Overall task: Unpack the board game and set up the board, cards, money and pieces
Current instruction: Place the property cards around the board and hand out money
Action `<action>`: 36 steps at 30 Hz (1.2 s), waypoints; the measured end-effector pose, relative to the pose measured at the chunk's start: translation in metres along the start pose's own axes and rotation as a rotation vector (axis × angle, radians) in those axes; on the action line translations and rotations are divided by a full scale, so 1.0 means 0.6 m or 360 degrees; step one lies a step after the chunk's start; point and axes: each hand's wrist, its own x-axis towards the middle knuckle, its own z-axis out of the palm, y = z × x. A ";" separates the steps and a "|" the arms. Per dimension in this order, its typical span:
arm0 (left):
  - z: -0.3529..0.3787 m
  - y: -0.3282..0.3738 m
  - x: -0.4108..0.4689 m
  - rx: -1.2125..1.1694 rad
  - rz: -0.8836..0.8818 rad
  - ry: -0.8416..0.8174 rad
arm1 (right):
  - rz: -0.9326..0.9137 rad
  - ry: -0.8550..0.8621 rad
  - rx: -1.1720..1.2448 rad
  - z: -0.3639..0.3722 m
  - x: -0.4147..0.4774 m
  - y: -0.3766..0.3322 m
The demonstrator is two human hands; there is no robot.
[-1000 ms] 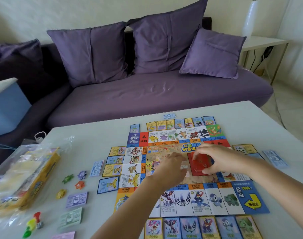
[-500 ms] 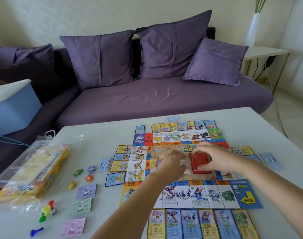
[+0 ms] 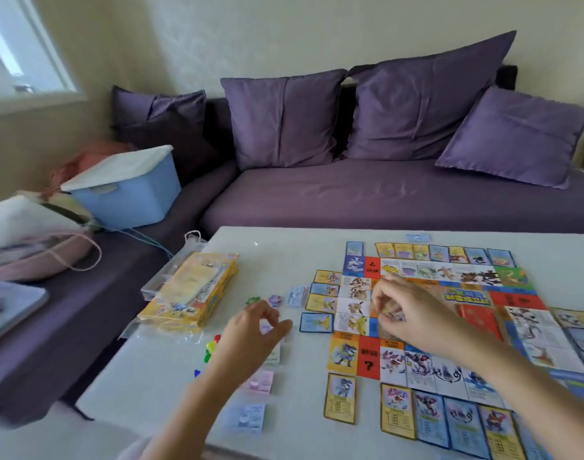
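The game board (image 3: 513,298) lies on the right of the table (image 3: 284,260), ringed by cards (image 3: 339,398). The left hand (image 3: 250,340) hovers over the money piles (image 3: 260,381), loosely curled and empty. The right hand (image 3: 413,313) is curled over the board, and it is too blurred to tell whether it holds anything.

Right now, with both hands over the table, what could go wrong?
1. The left hand hovers over the money piles; its forearm could sweep bills off the near edge of the table.
2. The right hand is over the board; its forearm crosses the near cards and could push them out of line.
3. The pawns beside the left wrist could get knocked away.
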 end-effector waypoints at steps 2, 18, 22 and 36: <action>-0.035 -0.061 -0.009 0.0013 -0.0151 0.0037 | -0.0040 -0.0122 -0.0003 0.029 0.031 -0.034; -0.082 -0.261 -0.043 -0.0093 -0.0567 -0.0116 | 0.0013 -0.0295 0.0059 0.204 0.260 -0.207; -0.079 -0.267 -0.049 -0.0026 -0.0490 -0.0172 | -0.0017 -0.0415 0.0072 0.240 0.271 -0.222; -0.070 -0.272 -0.056 -0.0022 -0.0540 0.0008 | -0.0364 -0.0427 0.0021 0.311 0.231 -0.272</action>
